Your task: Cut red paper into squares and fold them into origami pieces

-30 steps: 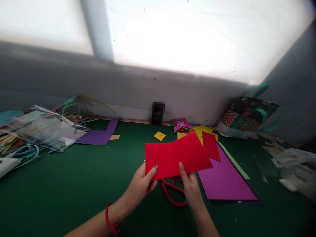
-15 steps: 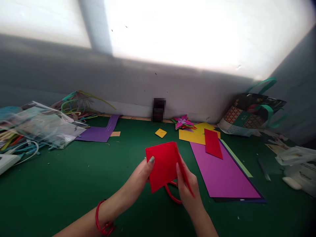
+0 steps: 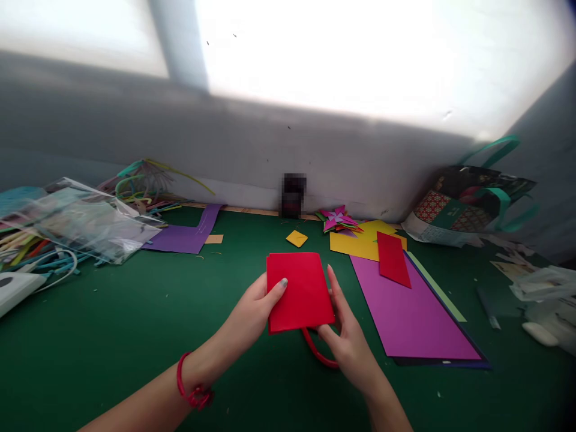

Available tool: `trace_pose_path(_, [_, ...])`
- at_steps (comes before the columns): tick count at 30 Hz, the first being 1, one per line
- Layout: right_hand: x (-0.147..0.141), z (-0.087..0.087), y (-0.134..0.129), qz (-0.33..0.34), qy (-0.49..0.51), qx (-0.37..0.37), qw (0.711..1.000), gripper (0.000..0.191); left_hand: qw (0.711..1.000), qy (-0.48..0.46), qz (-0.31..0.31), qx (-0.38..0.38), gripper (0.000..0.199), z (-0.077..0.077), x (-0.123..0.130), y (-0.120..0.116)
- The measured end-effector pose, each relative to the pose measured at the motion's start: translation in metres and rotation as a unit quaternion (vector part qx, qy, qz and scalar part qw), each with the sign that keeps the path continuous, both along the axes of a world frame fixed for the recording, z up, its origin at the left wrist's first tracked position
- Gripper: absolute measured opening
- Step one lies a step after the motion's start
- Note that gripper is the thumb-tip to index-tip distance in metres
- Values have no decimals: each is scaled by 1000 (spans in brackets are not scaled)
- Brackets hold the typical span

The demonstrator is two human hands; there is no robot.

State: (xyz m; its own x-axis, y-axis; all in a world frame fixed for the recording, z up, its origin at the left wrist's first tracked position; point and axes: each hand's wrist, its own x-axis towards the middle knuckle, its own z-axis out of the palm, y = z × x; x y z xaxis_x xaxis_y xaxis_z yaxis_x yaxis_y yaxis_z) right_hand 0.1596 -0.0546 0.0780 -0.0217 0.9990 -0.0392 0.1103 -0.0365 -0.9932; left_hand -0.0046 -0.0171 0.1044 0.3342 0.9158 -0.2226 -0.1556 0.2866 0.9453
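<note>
**Trainee:** Where is the workpiece, and how is it held?

**Instructor:** The red paper (image 3: 299,300) is raised above the green tabletop (image 3: 180,312), between the two hands. The left hand (image 3: 252,306) is clamped on its left side, thumb flat on the face and fingers behind. The right hand (image 3: 348,333) is at the opposite edge, thumb by the lower corner and index finger extended along the side. Whether it grips or merely steadies the paper cannot be told.

**Trainee:** Is it a single layer?

**Instructor:** It appears doubled; a second edge shows slightly offset at the left.

**Trainee:** Which faults are possible?

**Instructor:** Misalignment first. If the left thumb relaxes, the layers may slide and any crease pressed then would set crooked. Uneven pressure from the right hand could bend the lower corner. With no firm surface directly behind it, the paper may also bow.

**Trainee:** Any hazard nearby?

**Instructor:** A red loop (image 3: 317,354) lies below the paper, partly hidden. Lowering the paper onto it could dent the sheet. The red strip (image 3: 392,258) rests on the magenta sheet (image 3: 414,321), well apart.
</note>
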Motion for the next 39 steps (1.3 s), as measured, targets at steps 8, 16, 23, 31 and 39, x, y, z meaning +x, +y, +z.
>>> trace_pose_path(8, [3, -8, 4, -39, 86, -64, 993, 45, 998, -15, -47, 32, 38, 2, -3, 0])
trace_pose_path(16, [-8, -9, 1, -105, 92, -68, 988, 39, 994, 43, -103, 3, 35, -24, 6, 5])
trace_pose_path(23, [-3, -27, 13, -100, 65, -55, 991, 45, 975, 103, -189, 50, 40, -53, 1, 17])
trace_pose_path(31, [0, -47, 22, -146, 14, -51, 988, 48, 955, 120, -265, 62, 40, -82, -4, 22])
trace_pose_path(39, [-2, -61, 26, -168, -19, 9, 986, 43, 969, 70, -227, 62, 34, -88, -2, 9])
